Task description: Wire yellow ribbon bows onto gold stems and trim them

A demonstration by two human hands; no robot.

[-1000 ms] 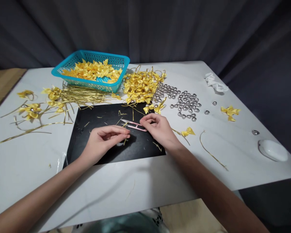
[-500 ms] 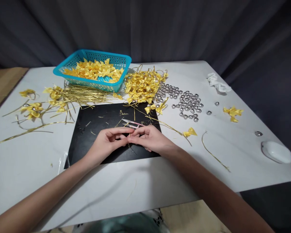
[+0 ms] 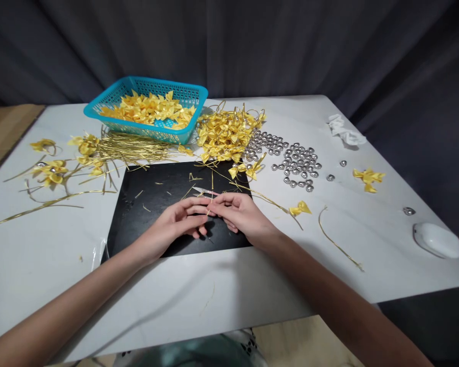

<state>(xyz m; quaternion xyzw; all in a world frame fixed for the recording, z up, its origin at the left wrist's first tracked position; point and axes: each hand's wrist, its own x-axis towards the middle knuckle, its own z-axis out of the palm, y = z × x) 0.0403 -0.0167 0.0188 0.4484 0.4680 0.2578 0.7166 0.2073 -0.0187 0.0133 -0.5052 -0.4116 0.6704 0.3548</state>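
Observation:
Over a black mat (image 3: 137, 224), my left hand (image 3: 178, 224) and my right hand (image 3: 239, 214) meet with their fingertips close together. Between them runs a thin gold cord (image 3: 209, 211), pinched by both hands; most of it is covered by the fingers. Just beyond my fingers lie thread snips (image 3: 201, 190) with pointed blades, their handles partly hidden behind my right hand. Short gold offcuts (image 3: 147, 208) are scattered on the mat.
Behind the mat stands a blue basket (image 3: 145, 125) of yellow ribbon bows. Beside it are a bundle of gold cords (image 3: 133, 148), a heap of yellow bows (image 3: 225, 132) and silver heart beads (image 3: 300, 163). A white computer mouse (image 3: 438, 239) sits at the right edge.
My fingertips have shifted slightly, with the left fingers spreading lower and more of the gold cord showing between the hands. The snips are more covered by my right hand.

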